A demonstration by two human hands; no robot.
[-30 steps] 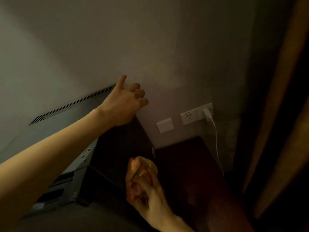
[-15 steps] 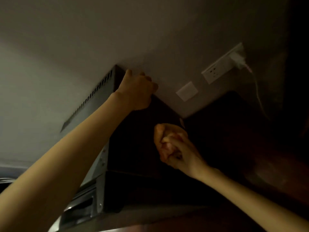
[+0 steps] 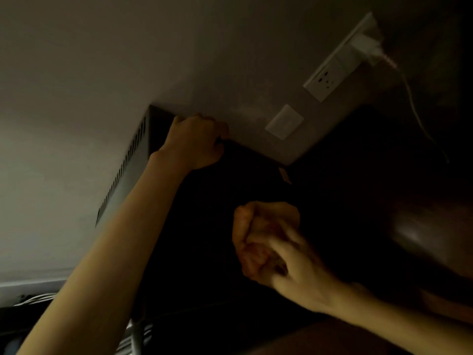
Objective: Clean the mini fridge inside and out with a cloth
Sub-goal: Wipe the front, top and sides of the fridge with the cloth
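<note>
Dim room, viewed from above and behind two bare arms. Dark boxy fridge [image 3: 204, 213] at centre, pushed back against a pale wall [image 3: 128, 60], with a row of vent slots [image 3: 122, 175] along its greyer left face.

Left hand [image 3: 197, 142] at the end of an outstretched arm, fingers hooked over the fridge's far top edge, right where fridge meets wall. Fingertips hidden behind that edge.

Right hand [image 3: 276, 249] nearer the camera, above the dark fridge surface, curled tight into a fist round a small orange-tan wad, seemingly the cloth [image 3: 266, 216]. Blurred, so no telling cloth from knuckles with certainty, nor whether the wad touches the fridge.

Hands apart, each clamped on its own thing: left on the fridge edge, right on the wad.

On the wall to the right, a blank white plate [image 3: 284, 121]. Above and right of it, a white socket [image 3: 330, 75] with a white plug [image 3: 363, 44] in its far end and a thin pale cable [image 3: 414, 106] trailing down from it.

Right of the fridge, a dark wooden table [image 3: 409, 231] with a dull patch of reflected light. Small pale tag [image 3: 285, 174] at the fridge's far right corner.

Lower left, beyond the left forearm, pale wires [image 3: 33, 299] low against the wall.
</note>
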